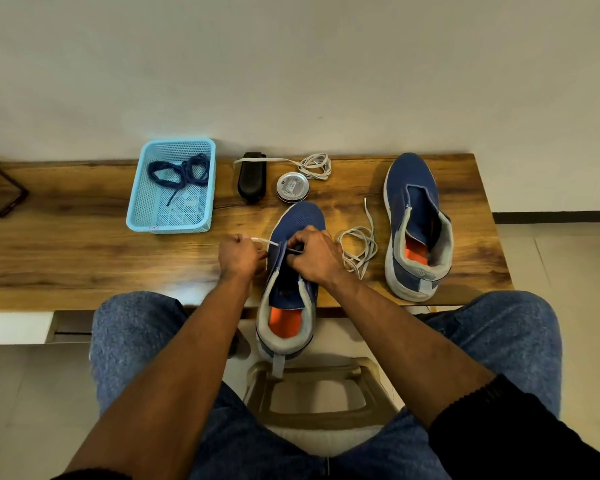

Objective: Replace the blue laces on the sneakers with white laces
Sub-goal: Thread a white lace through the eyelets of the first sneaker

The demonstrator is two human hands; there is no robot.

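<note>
A blue sneaker (pixel 297 220) with an orange insole lies at the table's front edge, its heel hanging over. My left hand (pixel 238 256) pinches the end of a white lace (pixel 359 247) at the shoe's left side. My right hand (pixel 314 256) rests on the eyelet area and pinches the same lace; the rest trails in loops to the right. The second blue sneaker (pixel 414 223) lies unlaced on the right. A second white lace (pixel 314 166) is coiled at the back. Blue laces (pixel 181 173) lie in a light blue basket (pixel 134 206).
A black shoe brush (pixel 252 181) and a round polish tin (pixel 291 187) sit behind the near sneaker. A dark frame-like object (pixel 0 188) lies at the far left of the wooden table (pixel 66 258). My knees and a stool (pixel 312 393) are below.
</note>
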